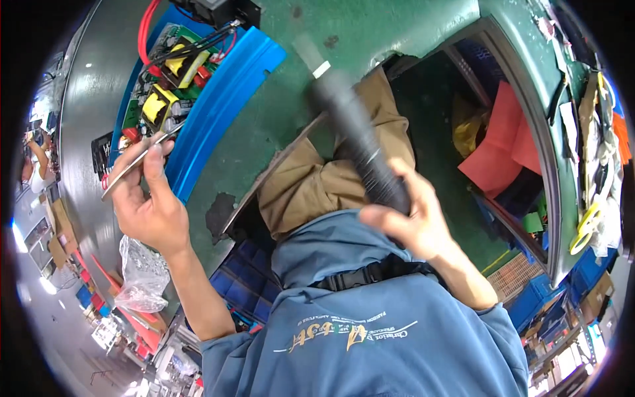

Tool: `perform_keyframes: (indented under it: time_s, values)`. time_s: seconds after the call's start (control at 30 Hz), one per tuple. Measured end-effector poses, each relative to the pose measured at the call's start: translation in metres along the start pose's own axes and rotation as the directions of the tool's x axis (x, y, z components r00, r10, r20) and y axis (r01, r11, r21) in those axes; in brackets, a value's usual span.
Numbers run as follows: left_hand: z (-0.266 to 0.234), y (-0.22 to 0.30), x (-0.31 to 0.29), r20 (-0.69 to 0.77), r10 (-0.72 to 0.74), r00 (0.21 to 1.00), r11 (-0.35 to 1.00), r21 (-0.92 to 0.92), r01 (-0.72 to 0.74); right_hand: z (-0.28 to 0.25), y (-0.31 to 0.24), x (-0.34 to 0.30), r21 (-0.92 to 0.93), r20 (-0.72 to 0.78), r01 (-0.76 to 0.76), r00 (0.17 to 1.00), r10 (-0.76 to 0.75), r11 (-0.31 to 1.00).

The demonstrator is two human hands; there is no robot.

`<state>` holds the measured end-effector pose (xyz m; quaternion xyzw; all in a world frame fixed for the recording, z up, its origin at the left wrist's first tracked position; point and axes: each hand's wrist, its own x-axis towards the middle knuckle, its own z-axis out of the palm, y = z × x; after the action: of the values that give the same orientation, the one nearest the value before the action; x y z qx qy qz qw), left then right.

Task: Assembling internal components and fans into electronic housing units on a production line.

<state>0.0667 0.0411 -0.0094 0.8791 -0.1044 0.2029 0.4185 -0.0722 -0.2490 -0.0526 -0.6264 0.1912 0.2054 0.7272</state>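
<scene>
1. The left hand (153, 215) pinches a slim metal tool (124, 176), perhaps tweezers, between thumb and fingertips, the other fingers loosely curled. So light a pinch could let it slip onto the circuit board (180, 31) and scratch or bridge parts.
2. The right hand (421, 215) is wrapped around the rear end of a black cylindrical driver (354, 126), its tip blurred and pointing away from the body. Held that far back, it could swing and knock the blue housing (228, 106).
3. The board sits in that housing on the green bench (423, 20), beyond the left fingers; its yellow-wrapped transformers (155, 108) could be nicked by a careless poke.
4. Looping red cables (143, 43) could snag a passing wrist and strain their joints.
</scene>
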Motion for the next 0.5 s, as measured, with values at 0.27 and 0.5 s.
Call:
perform_keyframes:
  time_s: [0.27,0.5]
  values:
    - [0.003,0.000,-0.001,-0.023,-0.013,1.000,0.995,0.098,0.015,0.048,0.007,-0.005,-0.175,0.255,0.115,0.965,-0.068,0.978]
    - [0.007,-0.001,0.003,-0.027,0.015,1.000,0.991,0.130,-0.011,0.054,0.008,0.005,-0.178,0.260,0.116,0.963,-0.067,0.977]
